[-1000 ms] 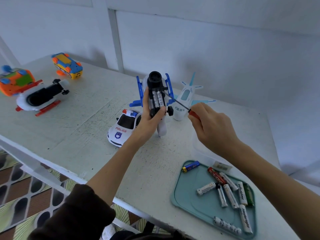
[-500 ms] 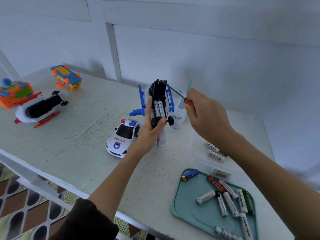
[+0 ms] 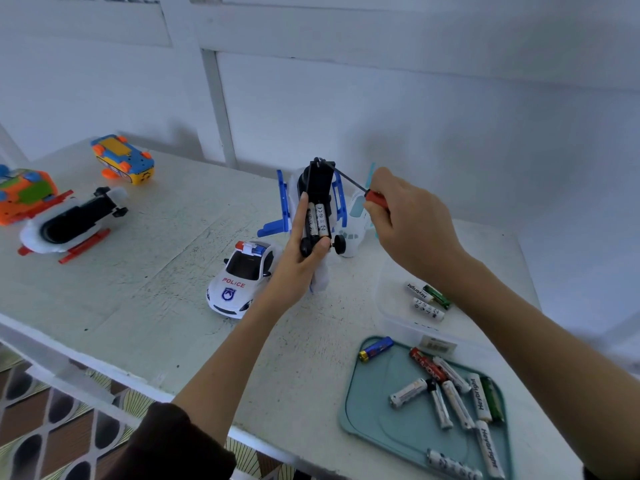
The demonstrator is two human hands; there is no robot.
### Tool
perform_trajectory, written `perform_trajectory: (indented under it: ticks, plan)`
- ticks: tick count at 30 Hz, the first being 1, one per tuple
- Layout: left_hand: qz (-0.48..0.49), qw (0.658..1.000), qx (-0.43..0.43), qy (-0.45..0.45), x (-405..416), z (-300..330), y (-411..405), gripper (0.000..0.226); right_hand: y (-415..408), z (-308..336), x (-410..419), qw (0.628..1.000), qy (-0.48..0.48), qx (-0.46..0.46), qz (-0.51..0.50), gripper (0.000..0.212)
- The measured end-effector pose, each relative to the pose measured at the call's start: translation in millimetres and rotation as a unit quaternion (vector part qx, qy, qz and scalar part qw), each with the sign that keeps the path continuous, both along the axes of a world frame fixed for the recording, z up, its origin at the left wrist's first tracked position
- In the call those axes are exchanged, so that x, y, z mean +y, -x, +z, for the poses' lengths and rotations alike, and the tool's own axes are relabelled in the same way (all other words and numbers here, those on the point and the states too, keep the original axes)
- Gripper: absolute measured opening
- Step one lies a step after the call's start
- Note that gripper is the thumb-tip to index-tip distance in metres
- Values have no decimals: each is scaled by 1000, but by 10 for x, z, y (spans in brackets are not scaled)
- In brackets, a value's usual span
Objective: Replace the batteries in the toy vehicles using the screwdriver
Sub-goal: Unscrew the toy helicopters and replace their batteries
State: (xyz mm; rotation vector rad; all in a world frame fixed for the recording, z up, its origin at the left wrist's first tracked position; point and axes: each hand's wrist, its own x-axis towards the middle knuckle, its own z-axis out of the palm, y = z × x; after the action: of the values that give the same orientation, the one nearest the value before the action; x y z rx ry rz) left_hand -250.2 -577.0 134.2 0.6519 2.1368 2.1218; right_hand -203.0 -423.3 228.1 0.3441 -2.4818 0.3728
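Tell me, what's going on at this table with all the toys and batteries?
A person is swapping batteries in toys. The left hand holds a blue and white toy vehicle upside down, with batteries showing in its open compartment. The right hand holds a red-handled screwdriver with its tip at the toy's top end. Loose batteries lie in a teal tray.

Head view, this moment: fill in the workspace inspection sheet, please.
Surface: worn white table.
Job's things: blue and white toy held upside down, batteries showing in its bay; screwdriver tip at its top; police car; teal tray and clear box hold loose batteries.
Clutter: three more toys far left, white plane behind.
Grippers: left hand grips toy; right hand grips screwdriver.
Cables: nothing seen.
Surroundings: white panelled wall, patterned floor.
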Motion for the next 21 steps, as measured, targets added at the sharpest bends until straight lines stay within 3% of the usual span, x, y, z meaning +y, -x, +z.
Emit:
perform_trajectory:
  ticks: [3,10,17,21]
  plan:
    - [3,1000,-2,-1,-2,9,2,63,-93,-89,34,999,27,43,15,4]
    - [-26,999,4,24,-1,36,-7,62,-38,-269,78,1000,0,-26,7,4]
    - [-52,996,15,67,0,129,30,62,-48,-273,118,999,29,-33,-16,5]
    - [-68,995,19,77,36,136,30,62,-94,-274,134,998,45,-31,-33,16]
